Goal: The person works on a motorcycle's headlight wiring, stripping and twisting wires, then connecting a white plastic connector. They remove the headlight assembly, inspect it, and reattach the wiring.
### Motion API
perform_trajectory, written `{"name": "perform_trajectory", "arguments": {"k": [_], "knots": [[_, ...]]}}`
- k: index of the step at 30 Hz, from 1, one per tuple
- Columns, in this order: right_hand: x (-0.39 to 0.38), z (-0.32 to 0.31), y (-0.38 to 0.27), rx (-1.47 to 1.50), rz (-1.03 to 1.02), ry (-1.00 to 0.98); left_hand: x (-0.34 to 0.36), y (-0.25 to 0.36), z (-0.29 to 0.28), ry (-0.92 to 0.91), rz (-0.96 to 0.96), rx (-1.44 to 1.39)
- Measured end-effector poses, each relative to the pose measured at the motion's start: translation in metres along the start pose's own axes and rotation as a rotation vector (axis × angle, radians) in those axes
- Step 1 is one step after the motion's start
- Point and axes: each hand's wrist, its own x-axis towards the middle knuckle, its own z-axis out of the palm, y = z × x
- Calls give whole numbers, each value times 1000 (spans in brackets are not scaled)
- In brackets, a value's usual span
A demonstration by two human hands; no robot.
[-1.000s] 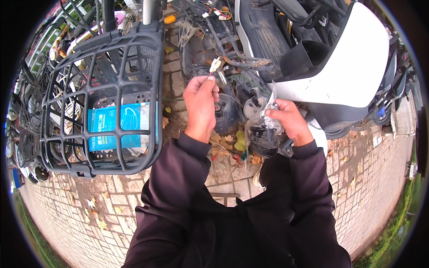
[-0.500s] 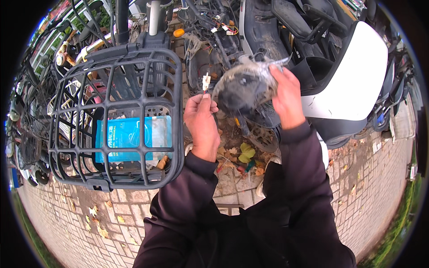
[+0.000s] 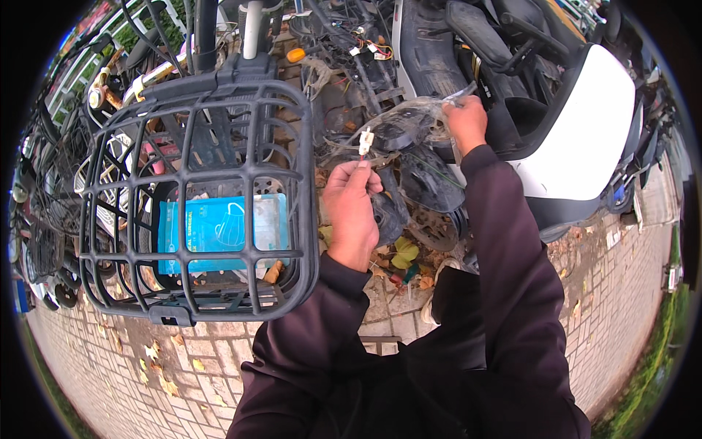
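My left hand [image 3: 351, 205] pinches a thin red wire below a white plug connector [image 3: 365, 142], held upright beside the black basket [image 3: 267, 173]. My right hand [image 3: 466, 121] grips a crumpled clear plastic bag [image 3: 428, 110] by its upper right end, over dark scooter parts. Whether anything is inside the bag is hard to tell. Below the bag lie black plastic parts [image 3: 431, 183] with a green wire.
A blue packet [image 3: 219, 230] lies in the basket. A white-and-black scooter body [image 3: 585, 132] stands at right. Other bikes [image 3: 44, 205] crowd the left. Loose wiring [image 3: 376, 51] lies at the top. Fallen leaves [image 3: 404, 252] are on the paving [image 3: 205, 347].
My right hand has moved up with the plastic bag, away from me. My left hand is lower and further right than a second ago, still holding the connector wire.
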Motion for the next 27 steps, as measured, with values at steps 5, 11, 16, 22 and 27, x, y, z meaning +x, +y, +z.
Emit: {"name": "perform_trajectory", "arguments": {"k": [5,11,16,22,27], "knots": [[21,17,27,266,20,91,1,-3,-1,-34,-20,84],[9,0,21,103,43,-41,3,-3,0,-92,-4,107],[-82,-58,-22,59,-651,205,1,-1,2,-193,-80,70],[-188,-103,-11,971,8,-558,-15,-8,7,-491,-240,151],[-185,-114,3,1032,-143,-500,-27,-19,14,-643,-474,112]]}}
